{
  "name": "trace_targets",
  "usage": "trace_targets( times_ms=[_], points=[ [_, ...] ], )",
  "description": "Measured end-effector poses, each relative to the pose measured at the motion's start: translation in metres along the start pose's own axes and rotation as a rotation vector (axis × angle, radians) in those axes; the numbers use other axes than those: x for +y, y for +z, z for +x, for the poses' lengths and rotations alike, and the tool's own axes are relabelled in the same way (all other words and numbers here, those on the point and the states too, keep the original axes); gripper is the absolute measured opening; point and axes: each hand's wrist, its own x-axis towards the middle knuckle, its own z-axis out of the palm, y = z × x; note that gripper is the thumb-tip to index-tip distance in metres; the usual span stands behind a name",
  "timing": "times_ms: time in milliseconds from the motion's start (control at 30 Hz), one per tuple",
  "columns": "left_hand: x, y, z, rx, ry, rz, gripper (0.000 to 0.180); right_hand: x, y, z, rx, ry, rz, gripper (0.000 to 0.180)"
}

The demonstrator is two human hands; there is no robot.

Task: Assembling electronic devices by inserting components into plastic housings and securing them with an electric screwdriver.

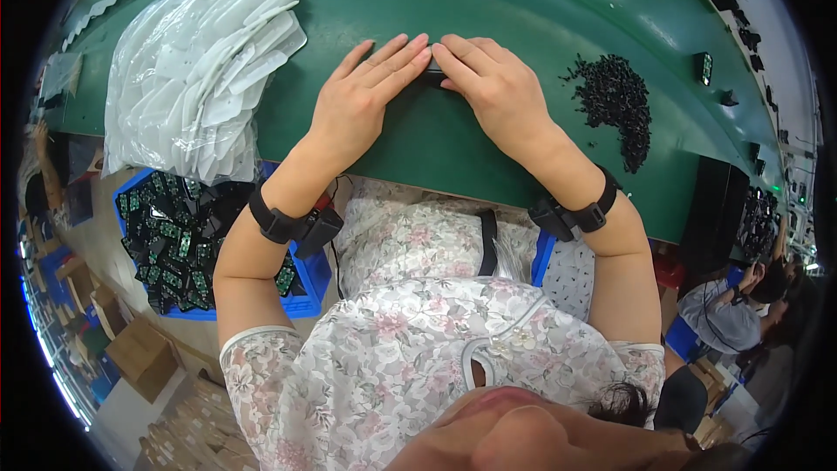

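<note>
My two hands meet over the green table [418, 153], fingertips nearly touching. Between them a small black part [432, 78] shows only as a dark strip; most of it is hidden under the fingers, so its kind is unclear. My left hand [359, 98] grips it from the left with fingers extended and close together. On the other side, my right hand [504, 92] holds it with bent fingers, the thumb tip near the strip. To the right of my right hand lies a loose pile of tiny black pieces [623, 103].
A clear bag of white flat plates [187, 78] covers the table's left part. Below it, a blue crate [318, 283] holds many green-and-black circuit boards [179, 244]. A single board [703, 68] lies far right, near a black box [717, 209]. Another person [719, 314] sits at right.
</note>
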Motion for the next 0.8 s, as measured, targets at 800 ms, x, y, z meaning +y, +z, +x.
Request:
trace_targets(
  times_ms=[800],
  points=[
    [0.066,0.03,0.058,0.088,-0.238,-0.466,0.046,0.232,-0.102,-0.015,-0.251,0.513,-0.002,0.046]
  ],
)
